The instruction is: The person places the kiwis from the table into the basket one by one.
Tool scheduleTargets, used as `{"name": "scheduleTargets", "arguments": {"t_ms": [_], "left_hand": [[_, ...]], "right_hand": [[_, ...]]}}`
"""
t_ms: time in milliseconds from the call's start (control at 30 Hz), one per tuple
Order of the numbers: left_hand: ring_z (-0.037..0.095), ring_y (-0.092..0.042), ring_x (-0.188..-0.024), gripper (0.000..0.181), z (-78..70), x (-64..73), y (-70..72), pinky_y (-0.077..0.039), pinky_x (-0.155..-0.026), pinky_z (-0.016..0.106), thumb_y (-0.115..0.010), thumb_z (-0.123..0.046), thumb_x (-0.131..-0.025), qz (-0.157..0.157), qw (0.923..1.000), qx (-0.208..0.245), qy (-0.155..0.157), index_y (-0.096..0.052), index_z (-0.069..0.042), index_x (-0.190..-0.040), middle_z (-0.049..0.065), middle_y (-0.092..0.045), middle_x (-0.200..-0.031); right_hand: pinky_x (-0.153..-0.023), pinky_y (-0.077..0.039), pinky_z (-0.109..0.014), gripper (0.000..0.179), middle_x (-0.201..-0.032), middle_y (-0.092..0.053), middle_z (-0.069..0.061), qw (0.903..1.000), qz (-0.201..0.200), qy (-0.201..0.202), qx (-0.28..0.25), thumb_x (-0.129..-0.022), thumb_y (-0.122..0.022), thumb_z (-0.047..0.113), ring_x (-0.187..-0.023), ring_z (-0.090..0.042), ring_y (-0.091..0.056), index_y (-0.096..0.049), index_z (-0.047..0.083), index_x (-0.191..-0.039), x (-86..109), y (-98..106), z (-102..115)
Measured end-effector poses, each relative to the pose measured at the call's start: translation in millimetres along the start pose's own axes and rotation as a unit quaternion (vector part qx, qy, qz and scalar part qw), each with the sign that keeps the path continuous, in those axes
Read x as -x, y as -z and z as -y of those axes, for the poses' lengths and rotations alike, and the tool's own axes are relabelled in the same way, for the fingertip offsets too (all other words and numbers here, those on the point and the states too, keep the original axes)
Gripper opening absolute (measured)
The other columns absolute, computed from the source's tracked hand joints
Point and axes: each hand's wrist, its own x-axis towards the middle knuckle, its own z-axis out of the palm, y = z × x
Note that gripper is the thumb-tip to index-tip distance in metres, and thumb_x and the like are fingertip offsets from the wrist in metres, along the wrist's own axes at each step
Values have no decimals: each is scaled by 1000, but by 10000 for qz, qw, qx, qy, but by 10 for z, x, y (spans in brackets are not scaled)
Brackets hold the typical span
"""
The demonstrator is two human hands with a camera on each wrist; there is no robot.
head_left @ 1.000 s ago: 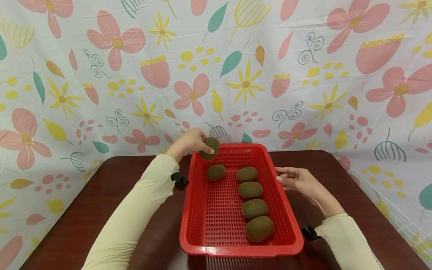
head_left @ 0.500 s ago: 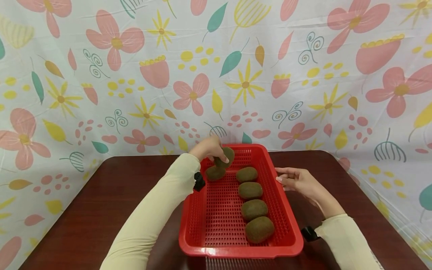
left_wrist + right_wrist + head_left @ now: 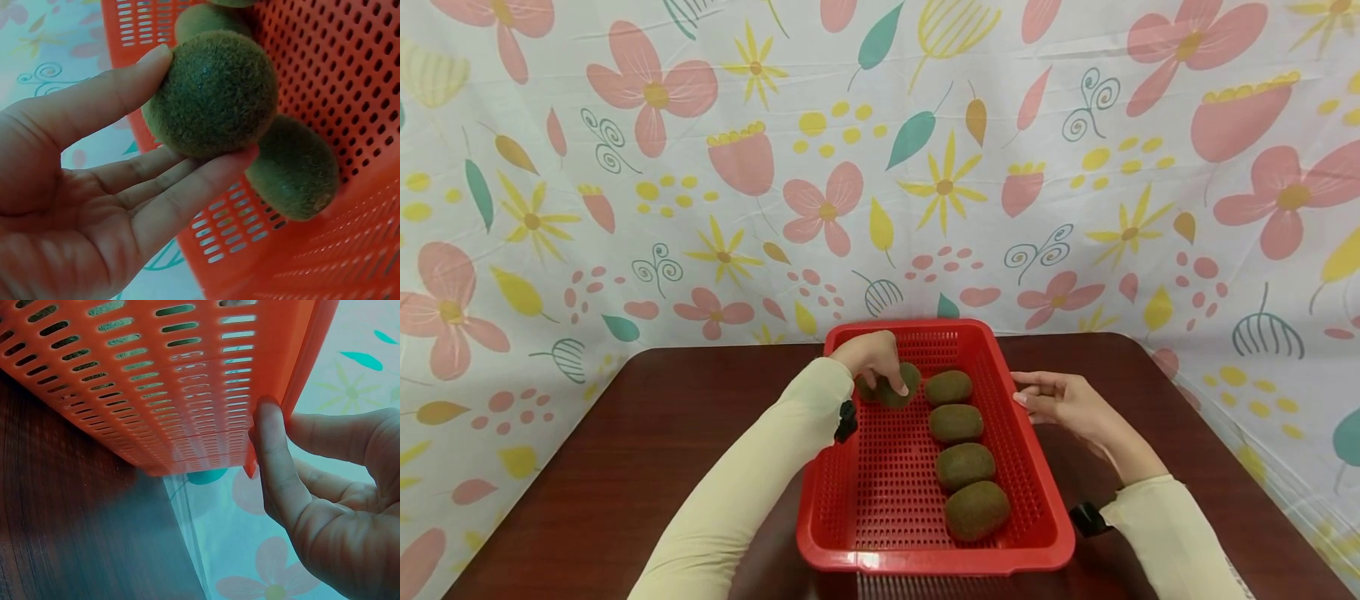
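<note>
My left hand [image 3: 874, 357] pinches a brown fuzzy kiwi [image 3: 215, 94] between thumb and fingers, inside the far left part of a red perforated basket [image 3: 936, 560]. Right beside the held kiwi lies another kiwi [image 3: 292, 167], mostly hidden by the hand in the head view. Along the basket's right side several kiwis form a column, among them a far kiwi [image 3: 948, 387] and a near kiwi [image 3: 977, 511]. My right hand [image 3: 1067, 408] grips the basket's right rim, with thumb and fingertips at the edge in the right wrist view.
The basket stands on a dark brown wooden table [image 3: 647, 433]. Behind the table hangs a white cloth [image 3: 880, 167] printed with flowers and leaves. The basket's perforated walls rise around the kiwis.
My left hand has carried the kiwi rightward over the basket's left rim, then lowered it beside the kiwi at the far left. The right hand stays at the rim.
</note>
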Motion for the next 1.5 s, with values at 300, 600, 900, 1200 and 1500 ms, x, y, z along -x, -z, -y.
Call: {"name": "scheduleTargets", "arguments": {"t_ms": [300,600,900,1200,1500], "left_hand": [[27,-67,-84,36,20,-82,-144,-53,-85,42,-82,-17,-78,441,9977,-292,426,-67,-3,-108,12,-63,-111],[31,-64,-96,72,51,-114,-262,-54,-82,42,-80,-17,-80,649,9946,-527,608,-45,-5,-141,14,-50,-136],[31,-63,-95,71,53,-121,-316,-53,-82,42,-81,-16,-79,703,9935,-658,612,-46,-5,-140,14,-51,-136],[29,-64,-94,65,68,-121,-305,-54,-82,38,-79,-15,-80,703,9919,-889,570,-49,-2,-136,15,-53,-133],[29,-65,-93,54,59,-106,-271,-54,-82,37,-79,-11,-80,660,9931,-787,561,-56,-1,-128,14,-60,-116]], "right_hand": [[-80,-56,-37,59,-101,-67,-14,10000,-7,-18,37,-94,-64,17,-87,-17,-68,-40,-10,-140,14,7,0],[-80,-56,-37,58,-103,-66,-15,10000,27,16,45,-94,-63,17,-88,-17,-67,-40,-10,-141,21,-2,9],[-79,-56,-38,58,-102,-66,-14,10000,10,-17,12,-94,-63,16,-87,-18,-67,-40,-10,-140,18,-14,28],[-79,-56,-37,59,-101,-66,-14,10000,20,-24,31,-94,-63,16,-86,-18,-68,-39,-11,-140,13,-13,8],[-80,-56,-38,59,-103,-66,-15,10000,25,-43,45,-94,-64,17,-87,-19,-68,-40,-10,-141,18,-4,4]]}}
